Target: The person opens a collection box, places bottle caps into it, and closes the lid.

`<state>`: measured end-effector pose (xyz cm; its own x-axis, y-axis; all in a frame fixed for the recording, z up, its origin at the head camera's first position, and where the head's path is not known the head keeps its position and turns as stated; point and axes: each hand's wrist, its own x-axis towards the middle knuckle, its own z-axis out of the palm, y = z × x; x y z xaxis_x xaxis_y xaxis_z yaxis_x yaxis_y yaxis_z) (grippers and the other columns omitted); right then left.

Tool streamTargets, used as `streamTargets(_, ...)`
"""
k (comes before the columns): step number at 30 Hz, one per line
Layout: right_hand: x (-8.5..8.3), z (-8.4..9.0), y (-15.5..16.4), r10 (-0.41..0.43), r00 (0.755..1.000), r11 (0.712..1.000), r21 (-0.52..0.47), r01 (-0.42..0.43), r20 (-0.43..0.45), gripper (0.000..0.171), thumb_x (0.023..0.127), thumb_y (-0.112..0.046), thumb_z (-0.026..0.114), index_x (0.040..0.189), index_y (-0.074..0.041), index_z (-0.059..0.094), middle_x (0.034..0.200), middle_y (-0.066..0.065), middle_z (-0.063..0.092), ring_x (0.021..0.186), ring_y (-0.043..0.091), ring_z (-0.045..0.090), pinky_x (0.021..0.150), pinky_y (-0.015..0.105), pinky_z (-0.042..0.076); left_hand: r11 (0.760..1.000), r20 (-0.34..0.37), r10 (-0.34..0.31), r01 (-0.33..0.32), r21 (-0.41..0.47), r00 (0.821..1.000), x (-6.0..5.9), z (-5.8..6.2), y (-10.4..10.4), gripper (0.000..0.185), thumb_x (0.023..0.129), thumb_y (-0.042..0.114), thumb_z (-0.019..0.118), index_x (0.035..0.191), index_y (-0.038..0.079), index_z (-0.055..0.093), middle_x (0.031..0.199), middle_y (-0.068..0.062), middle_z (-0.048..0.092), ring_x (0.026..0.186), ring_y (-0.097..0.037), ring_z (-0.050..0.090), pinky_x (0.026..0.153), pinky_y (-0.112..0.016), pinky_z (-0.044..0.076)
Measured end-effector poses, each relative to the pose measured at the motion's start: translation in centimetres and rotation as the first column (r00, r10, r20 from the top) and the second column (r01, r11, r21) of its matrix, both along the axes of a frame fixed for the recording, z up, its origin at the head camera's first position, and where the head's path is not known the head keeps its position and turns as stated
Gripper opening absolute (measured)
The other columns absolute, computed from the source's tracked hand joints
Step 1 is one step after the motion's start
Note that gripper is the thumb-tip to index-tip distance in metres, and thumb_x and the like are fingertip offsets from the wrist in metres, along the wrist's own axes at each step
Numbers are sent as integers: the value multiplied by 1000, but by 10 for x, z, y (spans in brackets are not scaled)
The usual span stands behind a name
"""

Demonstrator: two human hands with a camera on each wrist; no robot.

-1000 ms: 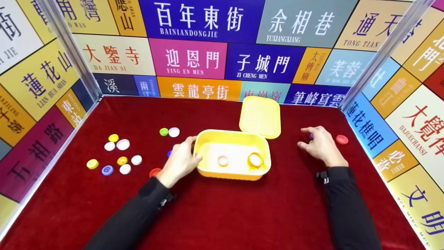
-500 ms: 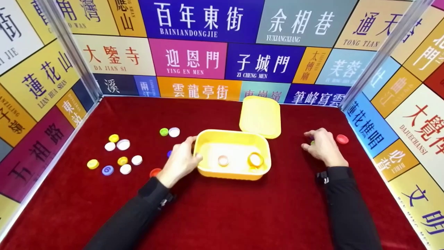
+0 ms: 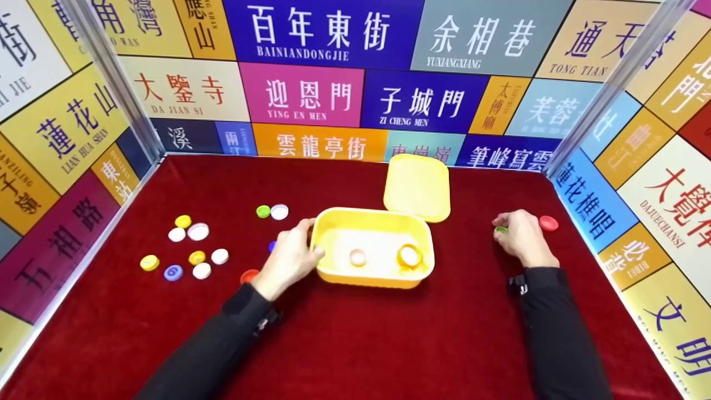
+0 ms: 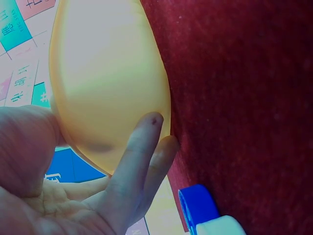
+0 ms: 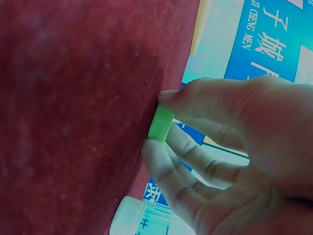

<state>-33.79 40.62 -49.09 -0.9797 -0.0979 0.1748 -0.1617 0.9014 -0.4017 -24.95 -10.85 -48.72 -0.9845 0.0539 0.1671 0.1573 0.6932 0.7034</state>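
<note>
Green cap (image 5: pixel 160 123) pinched in right hand (image 3: pixel 522 239); left hand (image 3: pixel 289 258) grips yellow box (image 3: pixel 333 222).

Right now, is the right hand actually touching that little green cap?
Touching. The right wrist view shows the right hand pinching the green cap between thumb and fingertip, against the red cloth.

Bright, even light; edges bend, wrist views seem blurred and colour-shifted.
</note>
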Motion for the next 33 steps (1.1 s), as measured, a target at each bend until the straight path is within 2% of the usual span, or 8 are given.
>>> streamTargets(7, 0, 2, 0, -5, 1000, 1000, 2, 5, 4, 27, 95, 1, 76, 118, 11, 84, 127, 35, 82, 125, 56, 75, 114, 70, 57, 1000, 3, 3, -3, 4, 1000, 1, 0, 0, 64, 99, 6, 78, 161, -2, 64, 145, -25, 80, 119, -39, 82, 107, -52, 68)
streamTargets(17, 2, 15, -12, 14, 1000, 1000, -8, -14, -6, 28, 98, -5, 80, 122, 6, 86, 117, 28, 86, 109, 49, 79, 101, 65, 61, 1000, 19, -3, 3, 6, 1000, 1, 1, -1, 67, 99, 7, 78, 163, -3, 61, 148, -26, 78, 121, -39, 81, 108, -52, 68)
streamTargets(23, 8, 32, -36, 30, 999, 999, -32, -31, -11, 26, 101, -10, 82, 124, 1, 88, 113, 24, 88, 102, 41, 80, 94, 55, 61, 1000, 13, 3, -3, -3, 1000, 0, 1, -1, 66, 99, 7, 78, 162, -2, 62, 146, -26, 79, 120, -39, 82, 107, -53, 68)
streamTargets(33, 28, 51, -85, 133, 988, 987, -83, -139, -80, 25, 101, -7, 81, 125, -1, 89, 116, 23, 76, 106, 40, 84, 98, 60, 69, 1000, 14, 2, -2, -7, 1000, 1, 1, 0, 65, 99, 7, 78, 162, -2, 62, 146, -25, 79, 121, -38, 82, 107, -52, 68)
